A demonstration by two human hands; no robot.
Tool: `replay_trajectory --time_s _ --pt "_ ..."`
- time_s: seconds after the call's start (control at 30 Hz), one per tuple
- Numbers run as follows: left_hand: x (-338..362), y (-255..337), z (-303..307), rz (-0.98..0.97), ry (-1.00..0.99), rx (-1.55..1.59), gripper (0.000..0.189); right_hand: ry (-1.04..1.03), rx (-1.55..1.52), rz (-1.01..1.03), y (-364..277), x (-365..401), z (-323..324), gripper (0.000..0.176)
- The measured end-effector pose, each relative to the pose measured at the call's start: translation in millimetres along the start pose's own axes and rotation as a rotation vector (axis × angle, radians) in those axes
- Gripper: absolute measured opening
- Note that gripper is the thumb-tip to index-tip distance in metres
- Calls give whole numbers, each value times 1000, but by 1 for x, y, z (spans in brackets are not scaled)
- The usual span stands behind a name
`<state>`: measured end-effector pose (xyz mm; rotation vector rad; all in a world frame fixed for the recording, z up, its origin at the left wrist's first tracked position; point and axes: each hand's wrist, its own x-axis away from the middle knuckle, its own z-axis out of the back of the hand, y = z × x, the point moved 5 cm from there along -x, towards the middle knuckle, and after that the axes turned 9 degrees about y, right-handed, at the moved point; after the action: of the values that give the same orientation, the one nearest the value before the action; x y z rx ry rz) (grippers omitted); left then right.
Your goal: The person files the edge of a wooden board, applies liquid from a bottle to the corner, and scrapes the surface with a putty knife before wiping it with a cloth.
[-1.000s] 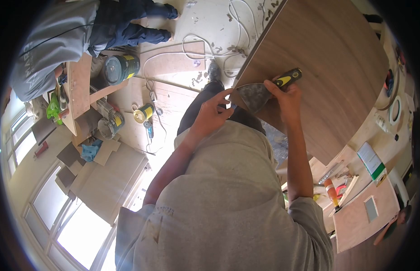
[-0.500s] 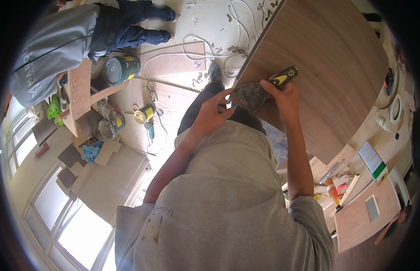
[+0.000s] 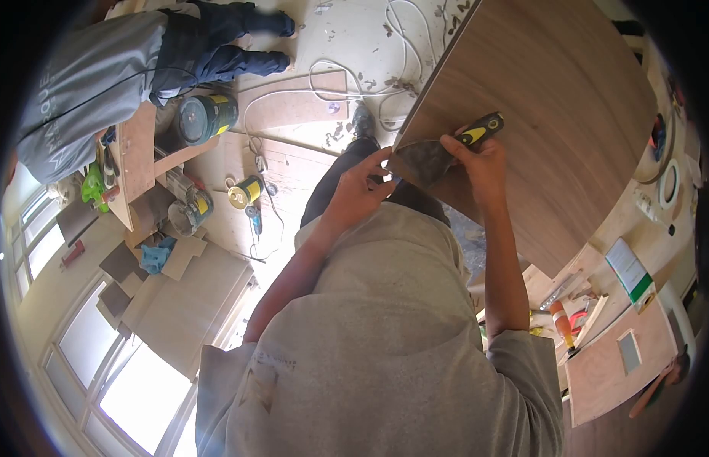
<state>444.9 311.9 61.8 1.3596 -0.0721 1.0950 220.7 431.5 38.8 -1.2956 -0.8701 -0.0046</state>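
R hand point(image 3: 484, 166) gripping scraper point(image 3: 429, 158) at board point(image 3: 552, 91) edge, L hand point(image 3: 356, 192) fingers pinched beside blade

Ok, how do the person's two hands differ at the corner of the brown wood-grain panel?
The right hand is closed in a full grip round the black-and-yellow handle of the grey metal putty knife; the left hand only pinches with its fingertips beside the blade's edge. The right hand lies over the brown wood-grain panel; the left hand sits off its edge. Both are bare and meet at the panel's corner.
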Motion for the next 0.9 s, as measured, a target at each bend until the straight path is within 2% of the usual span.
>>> replay_trajectory --time_s 0.6,0.83,0.9 --pt "4 5 2 9 -1 -33 69 30 50 2 2 1 0 32" --pt "5 4 1 61 -15 -28 67 95 -30 -2 2 1 5 31" --pt "1 -1 0 2 -12 -13 69 145 -105 25 -1 2 8 31"
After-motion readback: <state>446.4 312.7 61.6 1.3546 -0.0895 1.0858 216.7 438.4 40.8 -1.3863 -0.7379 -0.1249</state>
